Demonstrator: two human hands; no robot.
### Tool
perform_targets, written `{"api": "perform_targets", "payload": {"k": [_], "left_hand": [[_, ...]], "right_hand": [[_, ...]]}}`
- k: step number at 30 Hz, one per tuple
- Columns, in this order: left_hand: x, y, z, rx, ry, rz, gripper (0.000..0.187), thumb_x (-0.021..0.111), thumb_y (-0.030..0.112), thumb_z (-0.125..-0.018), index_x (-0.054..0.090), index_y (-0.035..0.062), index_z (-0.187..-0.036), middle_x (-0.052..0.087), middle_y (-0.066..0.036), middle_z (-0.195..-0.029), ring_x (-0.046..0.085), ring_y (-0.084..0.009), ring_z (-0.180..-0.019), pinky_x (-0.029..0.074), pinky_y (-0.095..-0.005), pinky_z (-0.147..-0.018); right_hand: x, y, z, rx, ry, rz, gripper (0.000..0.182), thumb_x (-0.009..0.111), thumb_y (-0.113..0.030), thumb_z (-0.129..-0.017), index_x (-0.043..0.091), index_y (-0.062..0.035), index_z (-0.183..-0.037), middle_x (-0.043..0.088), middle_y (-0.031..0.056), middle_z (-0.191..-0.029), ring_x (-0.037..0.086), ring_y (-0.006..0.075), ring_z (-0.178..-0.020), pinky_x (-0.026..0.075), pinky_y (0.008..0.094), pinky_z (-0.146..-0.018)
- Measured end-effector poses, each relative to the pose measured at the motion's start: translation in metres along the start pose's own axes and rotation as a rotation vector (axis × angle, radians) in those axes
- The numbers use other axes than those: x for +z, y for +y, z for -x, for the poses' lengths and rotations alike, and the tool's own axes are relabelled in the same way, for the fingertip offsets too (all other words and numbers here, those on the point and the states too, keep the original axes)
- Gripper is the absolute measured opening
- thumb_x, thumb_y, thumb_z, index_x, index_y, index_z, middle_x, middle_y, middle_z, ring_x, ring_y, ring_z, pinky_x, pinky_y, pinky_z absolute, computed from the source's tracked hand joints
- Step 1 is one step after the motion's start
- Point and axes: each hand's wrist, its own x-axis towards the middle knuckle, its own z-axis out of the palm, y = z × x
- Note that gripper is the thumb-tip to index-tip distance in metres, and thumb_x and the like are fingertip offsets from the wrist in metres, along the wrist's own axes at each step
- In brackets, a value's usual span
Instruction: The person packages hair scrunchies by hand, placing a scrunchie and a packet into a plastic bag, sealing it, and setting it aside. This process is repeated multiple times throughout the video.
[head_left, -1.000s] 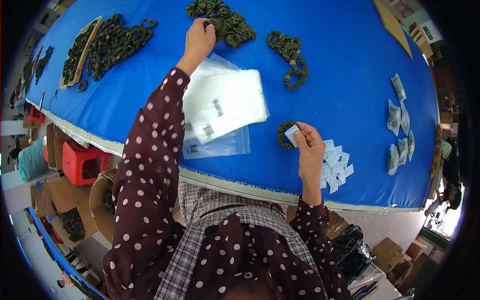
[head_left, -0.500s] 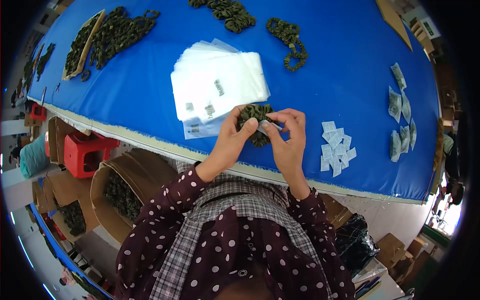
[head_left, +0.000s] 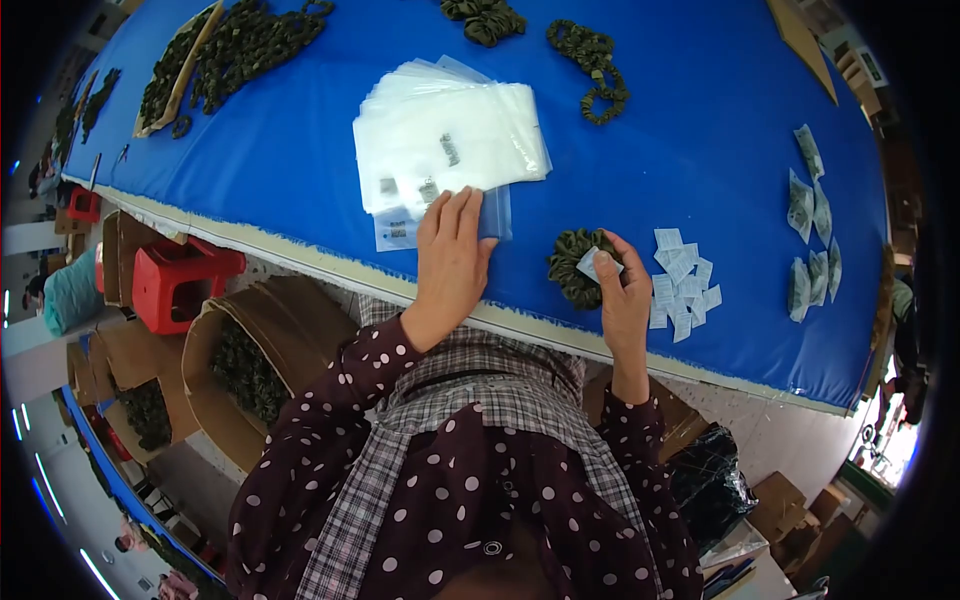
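Left hand, fingers spread, presses bags, print unreadable; right hand pinches scrunchie and perhaps a packet.

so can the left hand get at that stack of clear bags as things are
Probably yes. The left hand lies flat with its fingertips already on the near edge of the stack of clear bags, and nothing sits between them on the blue table.

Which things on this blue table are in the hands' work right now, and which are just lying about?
In hand:
left hand flat on the stack of clear bags
right hand holding a dark green scrunchie and a small white packet

Lying about:
loose white packets
filled bags
scrunchie heaps
red stool
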Motion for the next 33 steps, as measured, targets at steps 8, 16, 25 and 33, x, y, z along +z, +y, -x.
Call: {"api": "perform_targets", "payload": {"k": [8, 16, 25, 33], "left_hand": [[-0.002, 0.005, 0.044, 0.049, -0.249, 0.289, 0.032, 0.068, 0.005, -0.085, 0.063, 0.001, -0.116, 0.061, -0.012, -0.119, 0.056, -0.0309, -0.103, 0.045, -0.0406, -0.092], [0.008, 0.013, 0.029, -0.147, -0.207, 0.268, 0.019, 0.068, 0.002, -0.083, 0.062, 0.0027, -0.101, 0.058, -0.01, -0.096, 0.055, -0.0287, -0.087, 0.047, -0.0391, -0.078], [0.006, 0.015, 0.025, -0.266, -0.172, 0.318, 0.014, 0.066, -0.002, -0.081, 0.056, 0.0039, -0.089, 0.052, -0.011, -0.089, 0.051, -0.0272, -0.072, 0.045, -0.0363, -0.065], [0.002, 0.014, 0.03, -0.024, -0.096, 0.442, 0.013, 0.064, -0.003, -0.083, 0.057, 0.0038, -0.093, 0.053, -0.011, -0.09, 0.05, -0.0275, -0.074, 0.044, -0.0356, -0.067]], "right_hand": [[0.003, 0.004, -0.001, 0.019, -0.029, -0.079, 0.037, 0.066, -0.019, -0.101, 0.06, 0.0025, -0.13, 0.068, 0.0093, -0.107, 0.062, 0.0136, -0.087, 0.049, 0.0235, -0.078], [0.035, 0.022, 0.004, -0.098, 0.012, 0.229, 0.039, 0.069, -0.021, -0.098, 0.061, 0.0003, -0.13, 0.068, 0.013, -0.113, 0.064, 0.0202, -0.093, 0.051, 0.0289, -0.082], [0.032, 0.025, 0.005, -0.187, -0.003, 0.273, 0.04, 0.073, -0.019, -0.093, 0.063, -0.0008, -0.128, 0.066, 0.0149, -0.117, 0.063, 0.0262, -0.096, 0.05, 0.0332, -0.087], [0.04, 0.009, 0.0, -0.303, -0.153, 0.308, 0.059, 0.074, -0.008, -0.089, 0.05, -0.0013, -0.142, 0.062, 0.0125, -0.124, 0.062, 0.0205, -0.092, 0.051, 0.0317, -0.084]]}}
